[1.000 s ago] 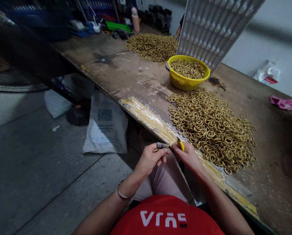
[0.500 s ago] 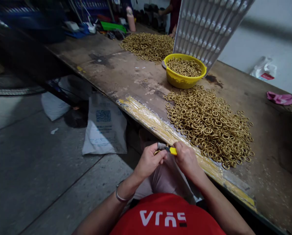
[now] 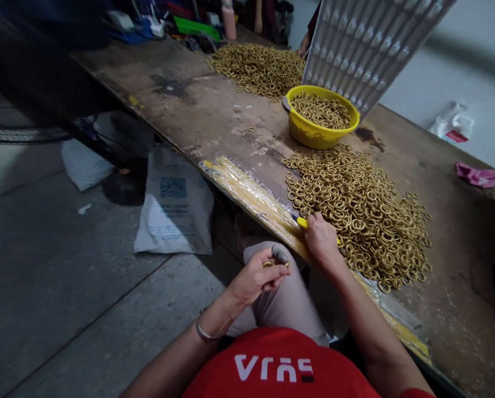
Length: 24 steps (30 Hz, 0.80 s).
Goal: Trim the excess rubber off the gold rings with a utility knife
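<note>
My left hand is closed on a few brass-coloured rings above my lap, with a grey wrap on one fingertip. My right hand is wrapped round a yellow-handled tool at the near left edge of the ring pile; the tool's dark tip points left over the taped table edge. Behind that pile stands a yellow basin filled with rings.
Another ring pile lies farther back on the table, near a person's hand. A ribbed translucent panel leans behind the basin. A pink cloth is at the right. White sacks stand on the floor.
My right hand has moved away from my left hand, up and to the right to the pile's edge, still holding the tool. The left hand stays over my lap with the rings.
</note>
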Motion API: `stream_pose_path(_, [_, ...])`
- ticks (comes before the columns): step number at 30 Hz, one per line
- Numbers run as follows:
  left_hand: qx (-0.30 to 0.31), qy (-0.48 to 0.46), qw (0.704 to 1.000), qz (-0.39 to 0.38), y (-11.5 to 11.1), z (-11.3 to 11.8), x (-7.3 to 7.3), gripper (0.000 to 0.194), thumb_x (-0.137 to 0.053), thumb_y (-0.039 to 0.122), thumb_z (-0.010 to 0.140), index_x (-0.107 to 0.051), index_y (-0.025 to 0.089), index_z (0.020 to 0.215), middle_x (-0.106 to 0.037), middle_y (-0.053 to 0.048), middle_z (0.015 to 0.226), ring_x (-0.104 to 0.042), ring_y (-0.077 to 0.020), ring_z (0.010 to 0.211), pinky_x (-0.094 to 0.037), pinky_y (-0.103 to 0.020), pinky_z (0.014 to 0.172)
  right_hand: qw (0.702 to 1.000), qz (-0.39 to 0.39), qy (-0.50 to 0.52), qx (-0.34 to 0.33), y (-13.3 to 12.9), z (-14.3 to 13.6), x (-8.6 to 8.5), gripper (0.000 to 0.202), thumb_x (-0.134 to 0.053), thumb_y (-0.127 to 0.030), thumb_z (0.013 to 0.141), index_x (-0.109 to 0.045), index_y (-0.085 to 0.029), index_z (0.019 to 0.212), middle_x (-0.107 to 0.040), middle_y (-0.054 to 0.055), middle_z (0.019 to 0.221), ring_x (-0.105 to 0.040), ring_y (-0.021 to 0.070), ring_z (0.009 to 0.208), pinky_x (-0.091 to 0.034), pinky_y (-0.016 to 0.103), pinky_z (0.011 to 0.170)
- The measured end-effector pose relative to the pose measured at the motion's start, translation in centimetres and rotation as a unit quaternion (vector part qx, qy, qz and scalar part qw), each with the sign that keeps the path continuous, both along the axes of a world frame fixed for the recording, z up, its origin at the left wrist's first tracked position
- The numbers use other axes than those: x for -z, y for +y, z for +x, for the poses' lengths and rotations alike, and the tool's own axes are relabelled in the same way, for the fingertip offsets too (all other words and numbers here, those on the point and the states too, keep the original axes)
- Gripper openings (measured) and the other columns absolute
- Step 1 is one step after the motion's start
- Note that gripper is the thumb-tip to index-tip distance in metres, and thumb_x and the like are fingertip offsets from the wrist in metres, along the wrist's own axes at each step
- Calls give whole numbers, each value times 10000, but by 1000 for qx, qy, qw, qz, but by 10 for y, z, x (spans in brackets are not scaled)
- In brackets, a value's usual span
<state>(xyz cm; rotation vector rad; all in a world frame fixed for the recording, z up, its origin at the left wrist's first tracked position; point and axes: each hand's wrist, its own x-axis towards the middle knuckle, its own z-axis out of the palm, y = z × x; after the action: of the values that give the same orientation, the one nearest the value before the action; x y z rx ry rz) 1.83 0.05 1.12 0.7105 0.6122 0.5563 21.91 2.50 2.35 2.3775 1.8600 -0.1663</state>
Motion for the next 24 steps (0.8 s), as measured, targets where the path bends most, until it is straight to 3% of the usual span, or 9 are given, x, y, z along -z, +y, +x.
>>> stream_pose_path(5, [15,-41,997,-71,6,-5,4,406,-803,470,716,-630,138,871,-674,-63,793,-549,-91,527,-245,-154,359,998,21,59,5,9,4,-3,186,-488,-128,913,-664,-135,971,-662,136,1035,-649,203,815,-430,291,687])
stream_pose_path(9, [-50,79,996,11,7,-4,11,374,-803,469,719,-604,155,758,-608,0,636,-513,-83,476,-269,-161,369,960,38,275,21,-4,5,-12,197,-512,-268,898,-594,-185,739,-580,13,676,-548,144,607,-414,250,580])
stream_pose_path(11, [-113,150,976,109,5,-1,14,300,-803,399,730,-634,162,801,-606,22,623,-522,-87,490,-363,-178,431,892,-7,450,43,-14,2,-13,310,-501,-408,909,-526,-210,672,-451,-46,529,-423,106,454,-356,232,462])
stream_pose_path(14, [-167,208,934,238,1,2,17,203,-786,294,756,-702,176,897,-711,-20,765,-639,-143,658,-510,-242,650,694,-67,706,122,-26,-9,-12,390,-665,-550,777,-497,-214,672,-424,-83,501,-321,65,380,-275,207,375])
stream_pose_path(15, [-169,220,921,272,0,2,17,175,-777,272,769,-720,182,908,-737,-39,819,-668,-168,729,-526,-266,723,645,-76,746,148,-29,-12,-11,407,-731,-550,716,-513,-207,691,-458,-83,522,-318,53,377,-269,197,367])
stream_pose_path(17, [-163,235,901,326,-3,3,17,138,-762,248,792,-753,197,920,-762,-62,886,-691,-205,824,-527,-301,812,583,-87,786,186,-33,-20,-8,434,-816,-520,633,-543,-195,728,-519,-76,564,-317,36,378,-269,182,358])
stream_pose_path(21, [-171,234,895,338,-5,2,12,79,-745,241,799,-774,201,861,-759,-63,851,-682,-214,790,-523,-304,782,554,-96,805,189,-38,-28,-3,456,-844,-515,602,-542,-193,717,-534,-72,574,-311,31,379,-273,183,358])
stream_pose_path(23, [-163,220,915,298,-5,1,11,98,-742,251,789,-764,183,855,-748,-58,827,-668,-199,757,-520,-290,744,577,-93,792,178,-42,-29,-2,452,-794,-568,656,-541,-199,720,-518,-71,578,-309,42,386,-266,196,365])
stream_pose_path(24, [-154,211,926,271,-5,0,10,116,-739,266,788,-752,172,855,-729,-46,781,-647,-180,710,-511,-274,699,609,-78,772,164,-45,-29,-3,439,-742,-595,711,-544,-203,724,-494,-73,568,-312,53,395,-264,205,377])
